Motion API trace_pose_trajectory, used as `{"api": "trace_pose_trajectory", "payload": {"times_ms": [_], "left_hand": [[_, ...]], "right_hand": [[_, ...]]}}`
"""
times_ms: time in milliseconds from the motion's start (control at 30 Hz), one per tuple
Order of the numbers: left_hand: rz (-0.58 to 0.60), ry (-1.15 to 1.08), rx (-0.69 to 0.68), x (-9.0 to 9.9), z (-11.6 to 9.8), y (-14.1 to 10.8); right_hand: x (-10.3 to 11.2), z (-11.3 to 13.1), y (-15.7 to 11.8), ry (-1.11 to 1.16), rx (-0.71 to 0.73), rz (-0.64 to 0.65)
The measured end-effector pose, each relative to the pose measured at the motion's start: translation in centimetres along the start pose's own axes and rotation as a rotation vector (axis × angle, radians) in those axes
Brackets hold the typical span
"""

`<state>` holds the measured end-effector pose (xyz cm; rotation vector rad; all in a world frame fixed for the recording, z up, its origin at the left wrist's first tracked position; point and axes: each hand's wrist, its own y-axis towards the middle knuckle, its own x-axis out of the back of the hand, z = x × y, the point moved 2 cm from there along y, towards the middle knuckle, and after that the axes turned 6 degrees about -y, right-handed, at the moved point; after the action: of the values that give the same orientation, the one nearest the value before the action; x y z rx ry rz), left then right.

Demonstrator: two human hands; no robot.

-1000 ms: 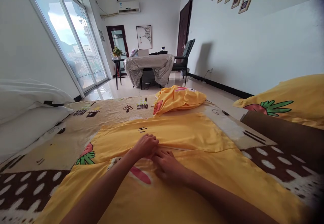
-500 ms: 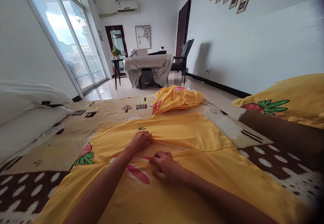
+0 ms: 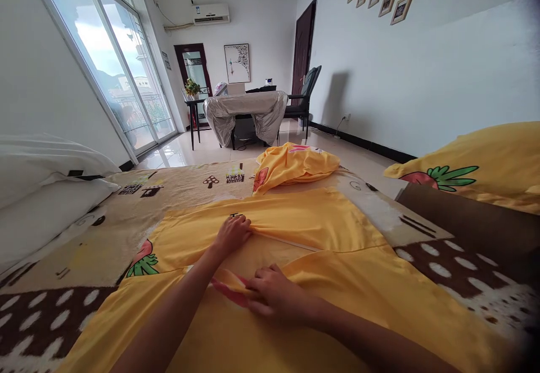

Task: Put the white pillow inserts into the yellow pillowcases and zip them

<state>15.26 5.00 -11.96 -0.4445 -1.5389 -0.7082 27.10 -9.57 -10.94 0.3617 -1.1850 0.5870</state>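
A yellow fabric cover (image 3: pixel 295 221) with pink, white and carrot prints lies spread before me, with a slit-like opening across its middle. At the far edge of that opening my left hand (image 3: pixel 233 234) is closed, its fingers pinching the cloth. Nearer to me, my right hand (image 3: pixel 280 296) grips the near layer beside a pink printed patch, and the cloth is bunched into a raised fold there. Between the hands the opening gapes a little and shows a paler yellow layer. My fingertips are partly hidden by the hands.
Beneath the cover is a beige and brown patterned blanket (image 3: pixel 181 187). A crumpled yellow cloth (image 3: pixel 299 166) lies at the far edge. White pillows (image 3: pixel 37 204) are at left, and a yellow printed cloth (image 3: pixel 485 153) rests over a brown panel (image 3: pixel 476 221) at right. A draped table (image 3: pixel 244 106) stands beyond.
My right hand has drawn slightly toward me, pulling the near layer into a fold and widening the opening. My left hand stays at the far edge.
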Motion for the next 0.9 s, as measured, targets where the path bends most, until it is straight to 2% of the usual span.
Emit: {"api": "trace_pose_trajectory", "payload": {"times_ms": [200,367,667,900], "left_hand": [[-0.039,0.020,0.022,-0.3,0.1,0.2],[-0.041,0.018,0.035,-0.6,0.2,0.4],[-0.046,0.010,0.095,-0.7,1.0,0.8],[-0.036,0.008,0.130,-0.7,1.0,1.5]], "right_hand": [[0.1,1.1,-0.5,0.006,0.052,0.050],[-0.1,1.5,-0.6,0.124,0.125,0.093],[0.0,2.0,-0.9,0.341,0.133,0.146],[-0.6,2.1,-1.0,0.352,0.159,0.181]]}}
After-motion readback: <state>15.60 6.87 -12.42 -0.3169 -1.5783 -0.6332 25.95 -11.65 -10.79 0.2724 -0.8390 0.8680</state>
